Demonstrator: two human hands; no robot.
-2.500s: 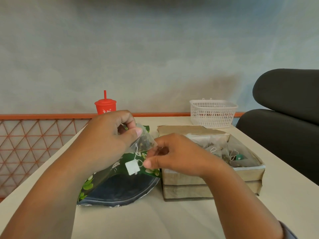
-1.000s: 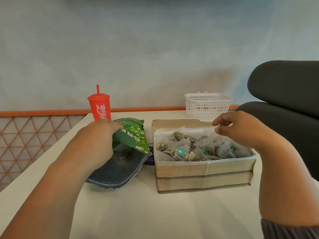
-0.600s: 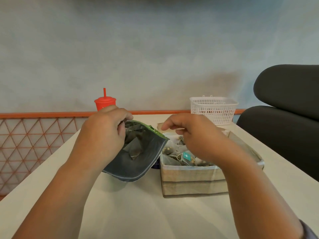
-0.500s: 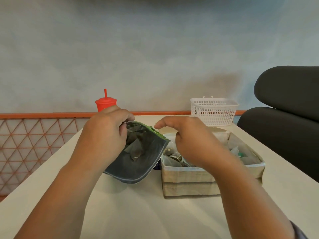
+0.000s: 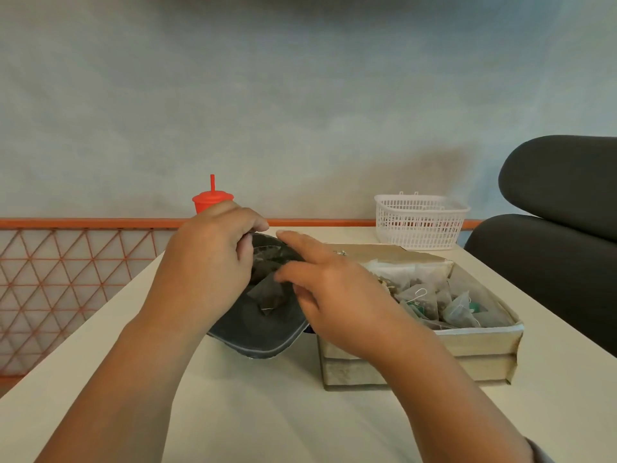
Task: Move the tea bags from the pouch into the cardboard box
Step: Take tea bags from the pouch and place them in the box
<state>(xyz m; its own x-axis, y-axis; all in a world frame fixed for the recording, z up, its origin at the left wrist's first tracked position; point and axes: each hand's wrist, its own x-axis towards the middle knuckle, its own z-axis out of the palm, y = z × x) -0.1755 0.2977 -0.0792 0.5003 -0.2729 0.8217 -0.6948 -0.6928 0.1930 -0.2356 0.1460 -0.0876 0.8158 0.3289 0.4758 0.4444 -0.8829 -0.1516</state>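
**Dark pouch tipped open, tea bag by the right hand**

I see the left hand gripping the pouch rim, mouth toward me. The tea bag lies inside, just below the right hand's fingers, which are straight and empty. I judge that hand the nearer picker. The cardboard box stands just right, part-filled.

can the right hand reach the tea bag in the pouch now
Probably yes: the left hand holds the pouch mouth open, the fingers of the right hand are at it, and nothing covers the tea bag.
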